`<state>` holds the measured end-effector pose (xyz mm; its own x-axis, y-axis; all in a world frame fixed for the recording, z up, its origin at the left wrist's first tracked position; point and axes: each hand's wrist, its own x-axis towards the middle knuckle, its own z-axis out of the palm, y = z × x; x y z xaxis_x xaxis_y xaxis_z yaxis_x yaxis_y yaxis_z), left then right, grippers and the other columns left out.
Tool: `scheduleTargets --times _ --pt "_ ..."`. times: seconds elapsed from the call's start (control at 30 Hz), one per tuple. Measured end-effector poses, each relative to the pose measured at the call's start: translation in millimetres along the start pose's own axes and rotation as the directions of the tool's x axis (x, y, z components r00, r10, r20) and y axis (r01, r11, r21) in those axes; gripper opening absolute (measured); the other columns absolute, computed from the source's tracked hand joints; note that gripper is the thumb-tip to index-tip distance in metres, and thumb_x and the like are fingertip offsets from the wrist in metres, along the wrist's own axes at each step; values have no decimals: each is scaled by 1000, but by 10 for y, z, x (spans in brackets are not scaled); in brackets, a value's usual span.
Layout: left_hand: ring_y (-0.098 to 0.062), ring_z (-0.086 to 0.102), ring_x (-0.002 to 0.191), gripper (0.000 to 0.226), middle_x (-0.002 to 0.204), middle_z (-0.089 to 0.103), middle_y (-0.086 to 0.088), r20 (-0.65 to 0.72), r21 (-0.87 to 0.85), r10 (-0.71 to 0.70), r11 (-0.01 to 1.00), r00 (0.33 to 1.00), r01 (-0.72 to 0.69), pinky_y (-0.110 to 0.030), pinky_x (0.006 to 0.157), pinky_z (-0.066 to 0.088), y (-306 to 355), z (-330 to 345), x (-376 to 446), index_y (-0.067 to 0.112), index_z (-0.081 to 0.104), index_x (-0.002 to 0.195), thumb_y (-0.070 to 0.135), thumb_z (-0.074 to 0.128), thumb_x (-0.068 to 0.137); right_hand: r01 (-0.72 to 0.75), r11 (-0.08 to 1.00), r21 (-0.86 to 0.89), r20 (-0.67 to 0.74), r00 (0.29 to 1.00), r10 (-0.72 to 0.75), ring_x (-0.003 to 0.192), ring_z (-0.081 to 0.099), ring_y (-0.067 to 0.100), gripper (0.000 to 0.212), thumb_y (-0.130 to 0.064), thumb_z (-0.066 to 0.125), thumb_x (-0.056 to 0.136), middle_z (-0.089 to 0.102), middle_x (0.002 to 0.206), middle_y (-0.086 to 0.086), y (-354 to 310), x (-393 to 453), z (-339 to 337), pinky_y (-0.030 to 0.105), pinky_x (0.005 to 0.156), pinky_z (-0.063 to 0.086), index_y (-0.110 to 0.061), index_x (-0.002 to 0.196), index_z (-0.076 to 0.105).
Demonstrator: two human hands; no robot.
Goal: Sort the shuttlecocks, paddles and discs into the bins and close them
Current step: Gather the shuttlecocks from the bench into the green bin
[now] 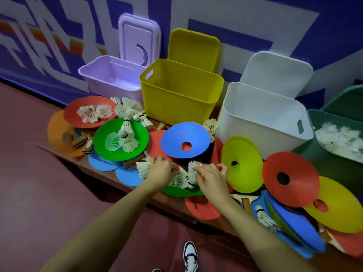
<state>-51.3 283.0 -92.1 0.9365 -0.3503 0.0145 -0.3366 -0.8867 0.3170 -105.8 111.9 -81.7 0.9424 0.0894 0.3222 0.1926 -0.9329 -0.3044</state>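
Note:
Three open bins stand along the wall: lilac (110, 75), yellow (180, 91) and white (261, 114), each with its lid leaning behind. Coloured discs cover the bench, among them a blue disc (184, 142) and a green disc (119, 140) carrying several white shuttlecocks (127, 138). Paddle handles (80, 142) poke out at the left. My left hand (163, 169) is closed on a white shuttlecock (142, 169). My right hand (211, 175) pinches another shuttlecock (193, 167) just beside it, above a small heap of shuttlecocks (180, 181).
A dark green bin (318, 118) at the far right holds white shuttlecocks. More discs, red (290, 177), yellow (341, 209) and blue (294, 220), pile up on the bench's right end. The wooden bench edge (94, 165) runs diagonally; red floor and my shoe (190, 256) lie below.

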Motion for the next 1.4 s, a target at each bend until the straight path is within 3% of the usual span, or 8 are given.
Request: scheduleTargets --times 0.2,0.33,0.47,0.7,0.8,0.97,1.23,1.4 --pt "-30 56 79 3 73 66 3 -293 -159 74 979 953 -125 -33 74 19 6 -73 -135 22 75 77 21 73 77 -38 994 99 -138 989 51 82 46 5 16 -18 65 79 65 79 -13 -39 -86 -211 22 80 14 -20 94 71" --pt "-25 58 68 9 67 64 7 -393 -144 144 966 908 -215 -34 74 23 112 -234 -145 25 73 73 29 66 73 -24 994 109 -192 980 45 79 50 7 18 -20 62 80 66 80 -11 -8 -88 -370 22 79 17 -19 96 72" --pt "-25 59 68 14 69 64 7 -446 -142 193 949 874 -282 -28 66 11 335 -402 -62 25 74 76 32 63 77 -23 985 173 -275 959 71 80 51 8 19 -22 60 82 68 83 -7 119 -36 -580 23 76 24 -17 96 72" --pt "-22 61 73 27 78 65 4 -536 -132 262 913 803 -386 -31 73 22 967 -527 198 22 74 80 38 53 82 -42 969 243 -353 926 129 79 60 20 21 -16 62 79 69 81 2 654 -42 -1092 35 75 41 -11 96 73" --pt "-13 53 79 30 80 66 4 -589 -112 276 903 759 -415 -25 67 14 1377 -532 330 21 74 81 39 51 82 -26 968 248 -370 921 119 79 58 17 27 -27 54 83 68 82 2 1001 -88 -1343 26 76 36 -11 96 73" --pt "-9 49 78 26 77 65 5 -637 -157 226 898 737 -411 -26 68 22 2122 -389 552 23 74 80 39 55 80 -45 965 260 -394 907 148 79 64 24 19 -16 62 80 70 84 4 1617 -196 -1770 22 75 35 -13 95 73" --pt "-18 61 78 21 80 65 2 -600 -234 224 869 768 -436 -31 71 29 3378 -202 852 19 74 85 34 60 81 -75 973 219 -410 898 162 84 60 25 21 -16 59 82 67 85 2 2599 -384 -2367 39 78 43 -13 99 72" --pt "-23 62 74 30 80 65 0 -567 -293 306 793 765 -534 -44 67 48 4056 -206 1209 15 74 87 36 52 85 -145 959 244 -461 853 246 86 60 26 20 -13 60 84 67 89 4 3130 -385 -2733 50 78 48 -11 101 70"
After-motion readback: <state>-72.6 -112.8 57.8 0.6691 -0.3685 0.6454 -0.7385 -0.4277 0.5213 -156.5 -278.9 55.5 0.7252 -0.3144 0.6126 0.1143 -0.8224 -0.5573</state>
